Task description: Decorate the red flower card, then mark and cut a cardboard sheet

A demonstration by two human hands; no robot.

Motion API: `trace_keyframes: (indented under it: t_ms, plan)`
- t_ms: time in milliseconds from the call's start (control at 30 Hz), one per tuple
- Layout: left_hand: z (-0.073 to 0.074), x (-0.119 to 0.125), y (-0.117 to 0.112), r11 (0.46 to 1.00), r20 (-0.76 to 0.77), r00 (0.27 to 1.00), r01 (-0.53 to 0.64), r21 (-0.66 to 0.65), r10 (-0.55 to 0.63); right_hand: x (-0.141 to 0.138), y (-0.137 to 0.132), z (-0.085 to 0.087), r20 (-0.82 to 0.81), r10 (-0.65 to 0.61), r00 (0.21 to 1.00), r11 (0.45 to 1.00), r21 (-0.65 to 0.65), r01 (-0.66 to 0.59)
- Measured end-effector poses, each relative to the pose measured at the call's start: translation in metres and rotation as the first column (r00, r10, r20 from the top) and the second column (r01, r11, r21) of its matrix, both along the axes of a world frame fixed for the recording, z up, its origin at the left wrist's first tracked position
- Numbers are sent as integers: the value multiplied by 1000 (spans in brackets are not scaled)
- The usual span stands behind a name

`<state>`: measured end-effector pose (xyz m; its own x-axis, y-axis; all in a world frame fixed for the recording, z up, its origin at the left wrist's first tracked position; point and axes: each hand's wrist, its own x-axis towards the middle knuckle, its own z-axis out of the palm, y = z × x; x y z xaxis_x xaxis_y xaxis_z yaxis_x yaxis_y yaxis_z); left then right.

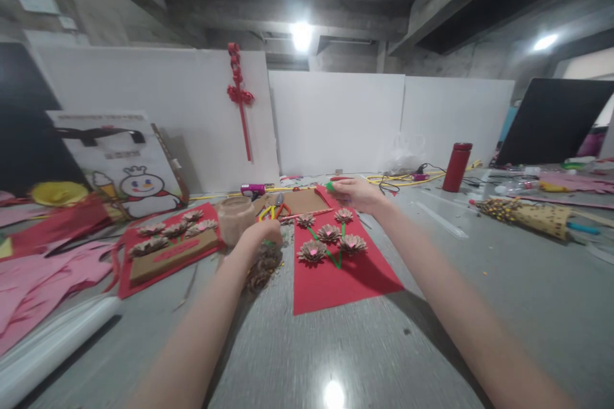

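Note:
A red sheet (336, 281) lies on the grey table ahead of me, with several brown paper flowers (329, 233) and thin green stems (336, 259) stuck on it. My right hand (357, 195) reaches past the sheet's far edge, fingers closed in a pinch on a small green piece (330, 186). My left hand (261, 232) is curled shut just left of the sheet, above a heap of brown scraps (261, 268); what it holds is hidden. Scissors with orange handles (277, 209) lie just beyond it.
A round brown jar (235, 217) stands beside my left hand. A second red board with flowers (170, 246) lies to the left, pink paper (43, 281) beyond it. A glue gun (254, 190), yellow cables, a red flask (457, 167), a wrapped bouquet (522, 214) and white partitions lie behind.

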<state>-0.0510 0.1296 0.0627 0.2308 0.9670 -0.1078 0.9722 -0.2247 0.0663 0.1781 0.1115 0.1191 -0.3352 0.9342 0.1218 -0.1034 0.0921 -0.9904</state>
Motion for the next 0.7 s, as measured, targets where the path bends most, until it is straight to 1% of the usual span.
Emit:
trace_keyframes:
  t_ms: [100, 167, 300, 367, 433, 500, 567, 700]
  plan:
    - [2, 0, 1, 998, -71, 997, -43, -48, 39, 0, 3, -2, 56, -11, 998, 998, 64, 7]
    - [6, 0, -1, 997, -78, 996, -41, -60, 36, 1, 5, -4, 103, -48, 994, 993, 115, 36]
    - [14, -1, -4, 999, -58, 998, -16, -49, 13, 3, 7, -4, 220, -178, 959, 960, 253, 120]
    - [15, 0, -4, 999, -51, 999, -1, -45, -1, 3, 6, -4, 265, -235, 935, 939, 310, 148]
    - [13, 0, -4, 999, -54, 998, 7, -48, -10, 2, 3, -3, 289, -271, 918, 922, 352, 162]
    - [8, 1, -2, 999, -68, 998, 8, -53, -11, 1, 1, -2, 294, -277, 915, 915, 371, 158]
    - [3, 1, 0, 999, -83, 997, 5, -54, -10, 0, 0, -2, 289, -252, 923, 922, 361, 139]
    - [-3, 0, 4, 999, -59, 998, 30, -26, -32, -3, 1, -4, 258, -133, 957, 962, 265, 62]
